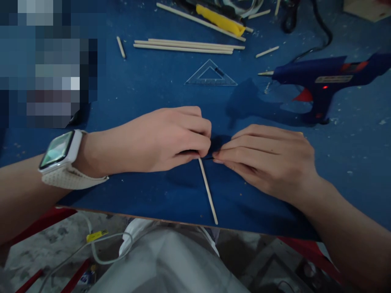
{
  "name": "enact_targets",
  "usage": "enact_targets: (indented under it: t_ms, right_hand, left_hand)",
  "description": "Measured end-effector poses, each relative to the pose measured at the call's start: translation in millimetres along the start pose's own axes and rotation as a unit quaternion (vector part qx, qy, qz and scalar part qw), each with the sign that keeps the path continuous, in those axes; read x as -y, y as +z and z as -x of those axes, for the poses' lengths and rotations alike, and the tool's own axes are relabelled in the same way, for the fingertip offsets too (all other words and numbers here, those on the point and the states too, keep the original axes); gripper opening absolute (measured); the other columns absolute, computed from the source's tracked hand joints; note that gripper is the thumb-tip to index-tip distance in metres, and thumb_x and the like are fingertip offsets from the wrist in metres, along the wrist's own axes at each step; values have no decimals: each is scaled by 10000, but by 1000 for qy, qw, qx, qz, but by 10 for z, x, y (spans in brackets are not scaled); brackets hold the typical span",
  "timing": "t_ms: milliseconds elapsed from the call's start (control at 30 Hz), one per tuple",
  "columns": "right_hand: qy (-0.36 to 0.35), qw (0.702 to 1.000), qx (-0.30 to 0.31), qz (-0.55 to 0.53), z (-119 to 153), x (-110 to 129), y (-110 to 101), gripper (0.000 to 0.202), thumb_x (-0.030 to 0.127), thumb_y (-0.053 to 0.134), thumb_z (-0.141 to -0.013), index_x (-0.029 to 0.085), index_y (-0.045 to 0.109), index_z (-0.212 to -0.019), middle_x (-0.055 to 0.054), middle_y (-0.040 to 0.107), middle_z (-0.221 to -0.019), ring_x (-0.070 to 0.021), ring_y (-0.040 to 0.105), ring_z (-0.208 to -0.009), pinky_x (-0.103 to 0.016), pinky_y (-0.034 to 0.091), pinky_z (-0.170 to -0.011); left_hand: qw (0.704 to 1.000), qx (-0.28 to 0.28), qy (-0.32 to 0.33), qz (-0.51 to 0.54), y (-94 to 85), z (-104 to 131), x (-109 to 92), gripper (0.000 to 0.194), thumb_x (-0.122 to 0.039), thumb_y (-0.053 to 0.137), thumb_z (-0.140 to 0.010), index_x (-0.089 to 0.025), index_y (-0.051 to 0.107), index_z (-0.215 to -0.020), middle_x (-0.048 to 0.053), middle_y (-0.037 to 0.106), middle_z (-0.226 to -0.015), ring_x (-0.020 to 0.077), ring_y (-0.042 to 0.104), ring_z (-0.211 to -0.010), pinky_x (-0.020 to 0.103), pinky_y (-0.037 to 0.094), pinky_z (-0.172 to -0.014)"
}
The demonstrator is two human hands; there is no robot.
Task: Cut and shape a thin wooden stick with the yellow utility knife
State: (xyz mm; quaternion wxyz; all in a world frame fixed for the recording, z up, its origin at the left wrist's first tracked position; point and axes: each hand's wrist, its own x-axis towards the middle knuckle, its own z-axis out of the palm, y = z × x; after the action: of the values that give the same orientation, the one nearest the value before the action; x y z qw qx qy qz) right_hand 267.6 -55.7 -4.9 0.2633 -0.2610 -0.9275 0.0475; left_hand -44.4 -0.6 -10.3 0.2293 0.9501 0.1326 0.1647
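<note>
My left hand (171, 138), with a watch (59, 150) on its wrist, is closed around the upper end of a thin wooden stick (208, 191). The stick slants down toward the table's front edge. Close by on the right, my right hand (269, 156) has its fingertips pinched together. A thin dark thing (208, 158) reaches from those fingertips to the stick, just below my left fingers; its kind is too small to tell. Most of what lies inside both hands is hidden.
A blue glue gun (317, 77) with a lit red light stands at the right, its nozzle pointing left. A clear set square (210, 82) lies ahead of my hands. Beyond are several wooden sticks (186, 47), short pieces (267, 51) and a yellow-handled tool (220, 19). The blue table (146, 191) ends near my lap.
</note>
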Motion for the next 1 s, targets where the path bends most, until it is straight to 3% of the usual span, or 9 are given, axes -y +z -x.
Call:
enact_targets:
  t_ms: [167,567,1000]
  right_hand:
    - [1,1000,8,7,-14,-7,-3,136,183,862,-1226,302,858,-1160,50,959,-1049,-202,903,-923,-372,751,-828]
    - [0,1000,1,4,-25,5,-16,116,171,872,-1206,235,863,-1110,11,955,-1034,-212,891,-903,-383,726,-810]
    - [1,1000,-4,5,-30,16,7,142,180,881,-1202,243,859,-1077,15,948,-1011,-213,885,-879,-387,712,-778]
  left_hand:
    - [1000,-1,-4,-2,1,5,-12,224,-264,673,-1302,-268,884,-1226,64,918,-1283,283,849,-1225,414,702,-1109]
    - [1000,-8,21,-21,-5,1,-5,276,-256,611,-1333,-239,862,-1218,75,902,-1276,283,825,-1193,418,693,-1084]
    - [1000,8,-10,-12,-11,-7,-24,288,-283,607,-1330,-277,875,-1226,48,904,-1297,268,833,-1231,400,683,-1125]
